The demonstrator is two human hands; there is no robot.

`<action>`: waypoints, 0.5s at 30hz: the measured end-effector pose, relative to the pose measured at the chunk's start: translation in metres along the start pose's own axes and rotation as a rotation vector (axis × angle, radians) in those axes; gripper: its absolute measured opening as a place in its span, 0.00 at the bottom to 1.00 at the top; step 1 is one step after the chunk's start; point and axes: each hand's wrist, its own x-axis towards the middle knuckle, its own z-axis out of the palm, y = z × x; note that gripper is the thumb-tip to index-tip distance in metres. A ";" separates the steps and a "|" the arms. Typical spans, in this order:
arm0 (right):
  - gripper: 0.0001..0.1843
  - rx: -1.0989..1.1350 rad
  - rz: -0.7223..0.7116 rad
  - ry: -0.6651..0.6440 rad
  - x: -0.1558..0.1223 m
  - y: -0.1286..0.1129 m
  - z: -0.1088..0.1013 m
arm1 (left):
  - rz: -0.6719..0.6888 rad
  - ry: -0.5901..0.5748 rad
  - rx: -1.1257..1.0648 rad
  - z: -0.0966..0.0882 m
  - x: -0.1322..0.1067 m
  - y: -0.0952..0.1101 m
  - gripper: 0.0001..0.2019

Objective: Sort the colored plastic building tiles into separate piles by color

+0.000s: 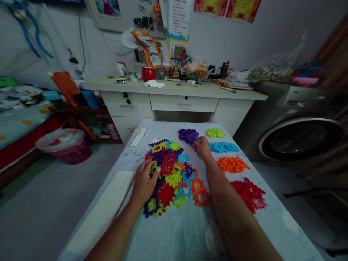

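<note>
A mixed pile of interlocking plastic building pieces [166, 192] in red, purple, yellow-green, blue and orange covers the middle of the cloth-covered table. On its left side rests my left hand [145, 179], thumb and fingers apart, touching the pieces. My right hand [202, 148] reaches forward and pinches a purple building piece [191, 139] at the near edge of the purple heap [185, 132]. Along the right lie single-colour heaps: yellow-green [215, 133], blue [224, 147], orange [233, 165] and red [248, 194].
A white strip [138, 137] lies at the table's far left, and a long white board [108, 203] along its left edge. Beyond stands a white desk [168, 99] crowded with household items. A washing machine [299, 123] is at right, a pink bin [65, 145] at left.
</note>
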 end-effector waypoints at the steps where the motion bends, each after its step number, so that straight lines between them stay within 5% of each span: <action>1: 0.13 0.026 0.012 0.030 0.002 0.002 0.001 | 0.000 0.002 0.001 0.000 0.000 0.000 0.18; 8: 0.16 0.079 0.053 0.098 0.017 0.015 0.003 | 0.018 0.004 0.014 -0.002 0.001 0.002 0.18; 15: 0.22 -0.240 -0.157 0.148 0.023 0.028 0.005 | 0.007 -0.011 0.005 -0.003 0.000 0.004 0.19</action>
